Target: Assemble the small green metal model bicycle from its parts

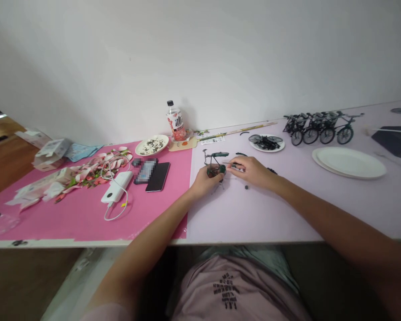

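My left hand (203, 182) is closed around a small dark green model bicycle (219, 154), whose handlebar and upper frame rise above the fingers. Its lower part is mostly covered by the hand. At the bicycle's right side, my right hand (254, 171) has its fingertips pinched together; whatever lies between them is too small to make out. Close to the right hand are a short black curved piece (241, 154) and a tiny dark part (246, 187) on the pale tabletop.
Several finished-looking model bicycles (327, 129) stand at the back right, behind stacked white plates (350, 162). A plate of black parts (267, 142) sits nearer the middle. Leftward are a drink bottle (177, 124), a bowl (152, 146), phones (158, 177), a power bank (116, 187) and pink petals (96, 167).
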The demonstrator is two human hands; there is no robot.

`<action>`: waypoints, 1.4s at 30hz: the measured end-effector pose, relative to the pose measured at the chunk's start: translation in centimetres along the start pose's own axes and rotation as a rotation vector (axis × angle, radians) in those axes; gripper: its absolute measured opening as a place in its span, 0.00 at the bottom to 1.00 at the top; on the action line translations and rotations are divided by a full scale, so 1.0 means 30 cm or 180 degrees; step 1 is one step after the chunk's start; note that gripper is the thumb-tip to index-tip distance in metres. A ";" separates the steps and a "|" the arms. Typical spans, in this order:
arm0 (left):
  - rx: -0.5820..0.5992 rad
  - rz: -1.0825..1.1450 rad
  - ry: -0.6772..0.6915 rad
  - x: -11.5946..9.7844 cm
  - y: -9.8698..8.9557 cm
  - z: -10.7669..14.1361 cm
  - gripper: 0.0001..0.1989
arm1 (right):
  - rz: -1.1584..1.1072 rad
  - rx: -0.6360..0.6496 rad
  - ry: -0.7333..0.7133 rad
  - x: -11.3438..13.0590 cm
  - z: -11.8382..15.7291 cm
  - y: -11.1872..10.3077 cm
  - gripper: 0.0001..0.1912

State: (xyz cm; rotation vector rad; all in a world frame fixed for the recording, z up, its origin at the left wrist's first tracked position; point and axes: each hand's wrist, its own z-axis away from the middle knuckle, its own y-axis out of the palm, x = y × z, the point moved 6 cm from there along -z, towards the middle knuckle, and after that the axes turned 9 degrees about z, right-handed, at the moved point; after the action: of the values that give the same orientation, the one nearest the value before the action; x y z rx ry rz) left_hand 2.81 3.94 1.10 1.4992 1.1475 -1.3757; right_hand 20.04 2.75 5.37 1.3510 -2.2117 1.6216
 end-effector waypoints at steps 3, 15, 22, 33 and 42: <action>0.0078 0.0206 -0.0077 0.000 0.009 0.000 0.17 | -0.0038 -0.0215 -0.0059 0.002 0.002 0.003 0.11; 0.0279 0.0458 -0.0131 -0.042 0.036 0.019 0.21 | -0.0185 -0.0316 -0.0075 0.005 0.005 0.020 0.10; 0.0182 0.0390 -0.0104 -0.046 0.035 0.027 0.22 | -0.0910 -0.0269 0.0515 0.006 0.015 0.030 0.16; 0.0156 0.0416 -0.0042 -0.046 0.034 0.028 0.21 | -0.1302 -0.0176 0.0824 -0.034 0.025 0.065 0.20; 0.0178 0.0441 0.0038 -0.046 0.034 0.027 0.22 | -0.1807 -0.0034 0.1007 -0.043 0.023 0.083 0.25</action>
State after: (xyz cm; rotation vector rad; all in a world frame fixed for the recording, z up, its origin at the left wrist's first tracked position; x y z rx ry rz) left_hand 3.54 2.71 2.36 1.5976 1.0002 -1.3155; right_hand 19.39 3.08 2.59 1.4248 -1.4795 1.4724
